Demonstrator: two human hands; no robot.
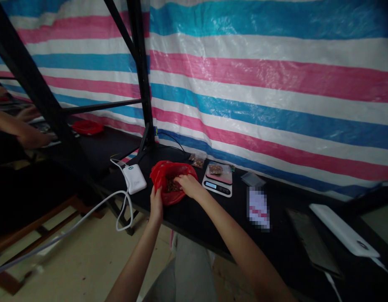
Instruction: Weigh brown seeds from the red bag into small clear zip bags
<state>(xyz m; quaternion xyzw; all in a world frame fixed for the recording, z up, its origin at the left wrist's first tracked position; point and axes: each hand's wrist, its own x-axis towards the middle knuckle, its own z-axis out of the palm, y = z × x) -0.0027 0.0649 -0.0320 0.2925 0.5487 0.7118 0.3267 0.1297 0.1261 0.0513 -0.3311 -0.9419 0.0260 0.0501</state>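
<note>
A red plastic bag [156, 171] stands with its mouth wide on the black table, small brown pieces [172, 185] heaped inside. My left hand [156, 203] grips the bag's near left rim. Into the bag reaches my right hand [188, 185], its fingers bent together at the brown pieces; what they pinch, if anything, is hidden. Just right of it sits a white digital scale [217, 188] with a lit display. On its pan lies a small clear bag of brown pieces [215, 169]. More small filled clear bags [198, 161] lie behind, between the red bag and the scale.
Left of the bag is a white power bank [134, 178] with a trailing white cable [87, 214]. To the right lie clear plastic sleeves [253, 179], a blurred-out card [258, 208], a phone [313, 243] and another white power bank [343, 230]. A co-worker's arm [20, 126] shows far left, beyond black posts.
</note>
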